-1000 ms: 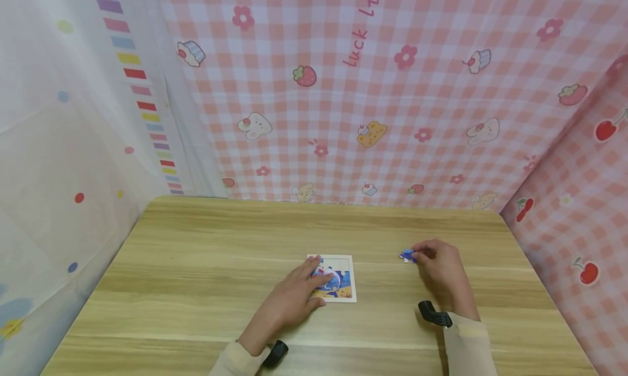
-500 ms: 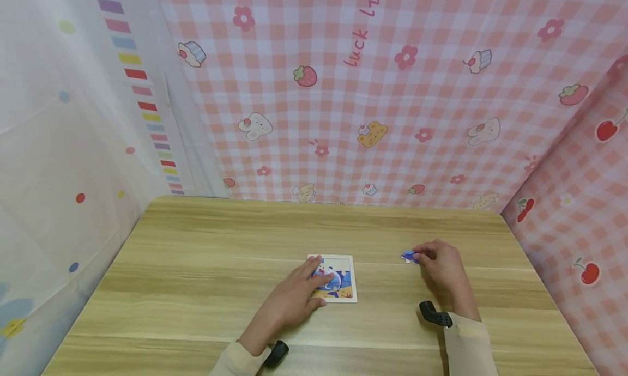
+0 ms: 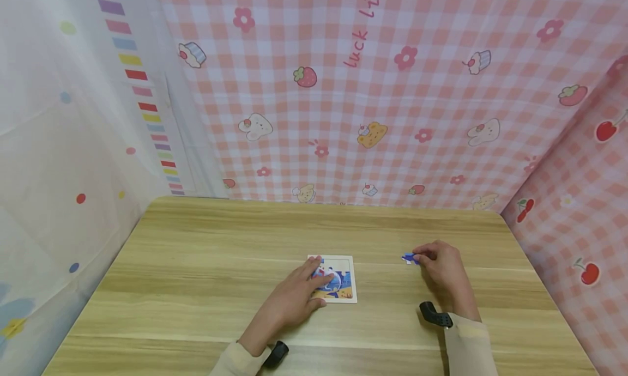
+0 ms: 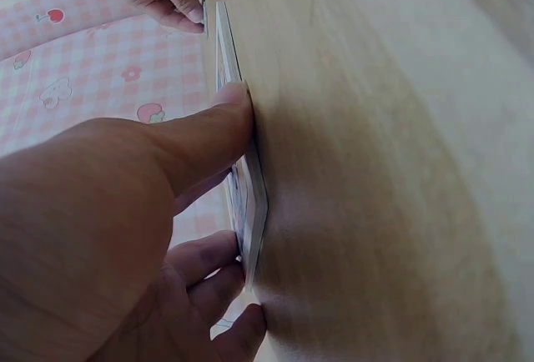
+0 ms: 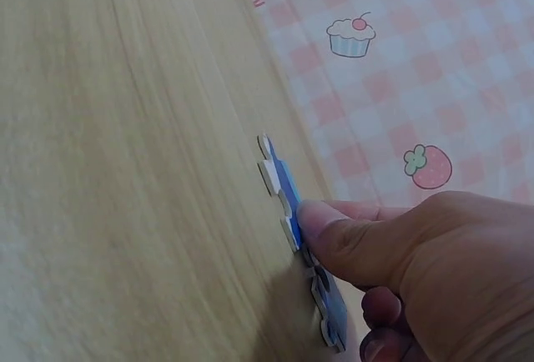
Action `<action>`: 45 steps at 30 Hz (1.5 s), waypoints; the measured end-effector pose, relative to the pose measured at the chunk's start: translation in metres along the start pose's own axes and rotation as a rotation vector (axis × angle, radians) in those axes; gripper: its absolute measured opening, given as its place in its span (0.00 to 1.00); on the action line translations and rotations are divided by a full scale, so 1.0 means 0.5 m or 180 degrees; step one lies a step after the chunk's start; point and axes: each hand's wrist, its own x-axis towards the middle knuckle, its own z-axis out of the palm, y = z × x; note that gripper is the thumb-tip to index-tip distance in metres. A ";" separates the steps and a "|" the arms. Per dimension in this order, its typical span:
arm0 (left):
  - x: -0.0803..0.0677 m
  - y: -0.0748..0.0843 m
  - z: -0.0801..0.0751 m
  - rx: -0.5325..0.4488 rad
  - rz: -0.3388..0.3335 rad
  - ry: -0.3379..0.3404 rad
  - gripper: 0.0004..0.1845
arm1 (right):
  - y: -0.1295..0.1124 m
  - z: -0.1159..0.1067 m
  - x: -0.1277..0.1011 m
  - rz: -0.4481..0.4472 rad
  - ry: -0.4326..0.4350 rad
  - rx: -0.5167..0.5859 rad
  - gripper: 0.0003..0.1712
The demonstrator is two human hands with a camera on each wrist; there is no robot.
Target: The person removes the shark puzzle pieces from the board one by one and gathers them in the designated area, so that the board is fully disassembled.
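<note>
A small square jigsaw puzzle (image 3: 345,283) in a white frame lies on the wooden table, with a blue, white and orange picture and a pale patch at its upper right. My left hand (image 3: 290,297) rests over its left side, fingers spread across the picture and thumb at the near edge. To the right, my right hand (image 3: 441,264) pinches a blue jigsaw piece (image 3: 408,258) between thumb and fingers, low at the tabletop. In the right wrist view this blue jigsaw piece (image 5: 286,191) shows knobbed edges, and a second, darker piece (image 5: 329,312) lies below the thumb, partly hidden.
The wooden table (image 3: 221,245) reaches back to a pink checked cloth (image 3: 333,103). Another checked cloth (image 3: 579,229) hangs at the right, and a white dotted cloth (image 3: 64,147) at the left. Black wrist cameras (image 3: 434,314) sit at both cuffs.
The blue piece in my right fingers has shifted slightly to the right and turned a little. My left hand and the framed puzzle stay in place.
</note>
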 end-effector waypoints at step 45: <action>-0.012 -0.051 -0.039 -0.0122 0.0092 -0.0186 0.34 | -0.150 0.083 0.001 -0.0526 0.0025 0.0391 0.14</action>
